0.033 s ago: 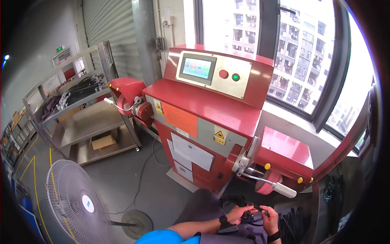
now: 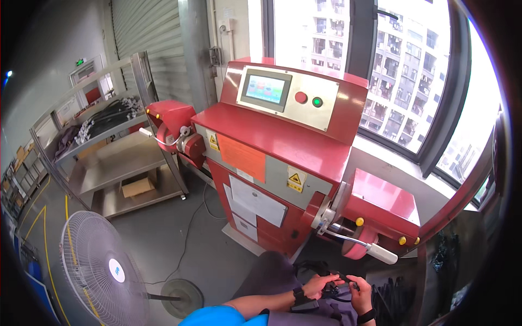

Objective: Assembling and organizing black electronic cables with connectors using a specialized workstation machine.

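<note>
Over my lap, low in the picture, my left hand (image 2: pixel 315 287) is closed on black cable-like strands (image 2: pixel 329 293), with fingers toward the right. Beside it, my right hand (image 2: pixel 361 298) pinches another part of the same strands between thumb and fingers. More dark loops hang by the left hand; their ends and exact kind are too small to tell. Nearest to both hands stands the red machine's right-hand unit, with a white-gripped lever (image 2: pixel 380 253) just above my right hand.
A red machine (image 2: pixel 272 144) with a screen and buttons stands ahead. At left are a metal shelf cart (image 2: pixel 114 168) with dark strands on top and a standing fan (image 2: pixel 103 271). A cord crosses the floor. Dark strands (image 2: pixel 391 299) lie right of my hands, below windows.
</note>
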`<state>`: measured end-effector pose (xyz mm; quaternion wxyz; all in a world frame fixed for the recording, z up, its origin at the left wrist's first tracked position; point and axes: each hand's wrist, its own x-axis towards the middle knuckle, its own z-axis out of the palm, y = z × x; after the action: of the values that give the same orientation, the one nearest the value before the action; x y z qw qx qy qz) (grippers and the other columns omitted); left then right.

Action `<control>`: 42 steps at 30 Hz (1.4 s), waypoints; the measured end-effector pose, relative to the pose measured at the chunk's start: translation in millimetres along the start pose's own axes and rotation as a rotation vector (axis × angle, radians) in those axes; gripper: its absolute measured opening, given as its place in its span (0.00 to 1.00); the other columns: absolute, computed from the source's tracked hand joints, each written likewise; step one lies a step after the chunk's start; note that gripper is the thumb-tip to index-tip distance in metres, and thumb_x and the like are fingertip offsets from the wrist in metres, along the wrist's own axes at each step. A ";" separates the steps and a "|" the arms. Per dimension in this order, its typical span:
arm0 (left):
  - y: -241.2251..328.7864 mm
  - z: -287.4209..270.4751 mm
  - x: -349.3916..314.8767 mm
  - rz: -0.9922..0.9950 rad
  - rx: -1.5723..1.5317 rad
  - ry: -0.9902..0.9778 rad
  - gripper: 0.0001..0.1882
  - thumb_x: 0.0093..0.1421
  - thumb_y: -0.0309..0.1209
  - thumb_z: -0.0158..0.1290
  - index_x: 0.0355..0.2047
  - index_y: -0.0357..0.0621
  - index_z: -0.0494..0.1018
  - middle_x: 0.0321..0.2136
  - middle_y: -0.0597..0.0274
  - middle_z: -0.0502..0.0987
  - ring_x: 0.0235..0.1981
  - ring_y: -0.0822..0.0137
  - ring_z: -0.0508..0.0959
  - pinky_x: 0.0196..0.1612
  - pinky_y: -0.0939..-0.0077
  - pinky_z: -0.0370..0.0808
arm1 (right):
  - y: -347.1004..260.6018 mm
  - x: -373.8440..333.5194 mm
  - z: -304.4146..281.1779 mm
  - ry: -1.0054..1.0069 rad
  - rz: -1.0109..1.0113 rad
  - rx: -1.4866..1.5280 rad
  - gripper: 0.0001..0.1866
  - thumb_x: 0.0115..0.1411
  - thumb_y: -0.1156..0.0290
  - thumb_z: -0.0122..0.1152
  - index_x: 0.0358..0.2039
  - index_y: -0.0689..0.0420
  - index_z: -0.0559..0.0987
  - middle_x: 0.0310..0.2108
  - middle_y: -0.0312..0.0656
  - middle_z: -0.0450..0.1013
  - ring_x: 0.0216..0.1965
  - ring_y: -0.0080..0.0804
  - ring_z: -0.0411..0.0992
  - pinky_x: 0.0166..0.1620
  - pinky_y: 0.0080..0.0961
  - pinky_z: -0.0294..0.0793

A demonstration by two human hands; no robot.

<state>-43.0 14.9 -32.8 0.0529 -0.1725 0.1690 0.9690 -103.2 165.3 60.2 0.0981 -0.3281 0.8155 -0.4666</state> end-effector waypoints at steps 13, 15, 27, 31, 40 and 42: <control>7.9 -19.7 2.0 0.023 0.098 -0.029 0.15 0.60 0.31 0.54 0.46 0.38 0.71 0.33 0.62 0.77 0.36 0.71 0.78 0.40 0.78 0.75 | -24.9 6.4 13.5 -0.108 -0.151 -0.280 0.10 0.53 0.78 0.55 0.37 0.60 0.75 0.26 0.48 0.72 0.30 0.46 0.72 0.33 0.34 0.69; 11.9 -16.2 -3.0 -0.004 0.079 0.003 0.15 0.60 0.32 0.55 0.46 0.40 0.71 0.32 0.62 0.77 0.36 0.72 0.78 0.39 0.78 0.75 | -24.3 4.6 13.6 -0.129 -0.060 -0.278 0.09 0.53 0.77 0.56 0.36 0.60 0.74 0.26 0.49 0.72 0.29 0.47 0.71 0.33 0.35 0.68; 28.4 15.1 -27.9 0.229 0.206 0.062 0.07 0.58 0.27 0.56 0.37 0.44 0.73 0.32 0.65 0.76 0.33 0.72 0.76 0.37 0.78 0.71 | -8.0 11.9 8.1 -0.016 0.002 -0.066 0.06 0.55 0.75 0.57 0.31 0.62 0.71 0.24 0.48 0.69 0.27 0.45 0.70 0.31 0.30 0.68; 38.0 19.6 -26.8 0.248 0.100 0.083 0.08 0.57 0.23 0.55 0.37 0.42 0.72 0.33 0.63 0.77 0.34 0.70 0.77 0.40 0.77 0.72 | -9.2 25.6 10.5 -0.011 -0.012 0.075 0.04 0.58 0.76 0.55 0.33 0.62 0.72 0.26 0.43 0.72 0.27 0.31 0.72 0.33 0.23 0.69; 22.5 30.5 -19.9 0.291 0.123 0.046 0.08 0.60 0.23 0.52 0.40 0.43 0.73 0.39 0.59 0.77 0.40 0.67 0.78 0.44 0.72 0.73 | 8.7 24.8 2.1 0.107 -0.040 0.262 0.05 0.57 0.79 0.57 0.35 0.63 0.74 0.30 0.40 0.72 0.33 0.25 0.70 0.38 0.20 0.69; 19.8 34.8 -22.6 0.295 0.128 0.055 0.08 0.61 0.24 0.51 0.41 0.45 0.71 0.39 0.61 0.77 0.41 0.68 0.77 0.44 0.70 0.73 | 11.1 24.4 0.8 0.119 -0.073 0.252 0.05 0.57 0.79 0.58 0.35 0.63 0.74 0.30 0.40 0.72 0.33 0.25 0.70 0.38 0.20 0.69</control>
<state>-36.1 7.4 12.0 -0.0839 -0.1685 0.2551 0.9484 -126.4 153.3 54.3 0.0729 -0.3143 0.7423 -0.5874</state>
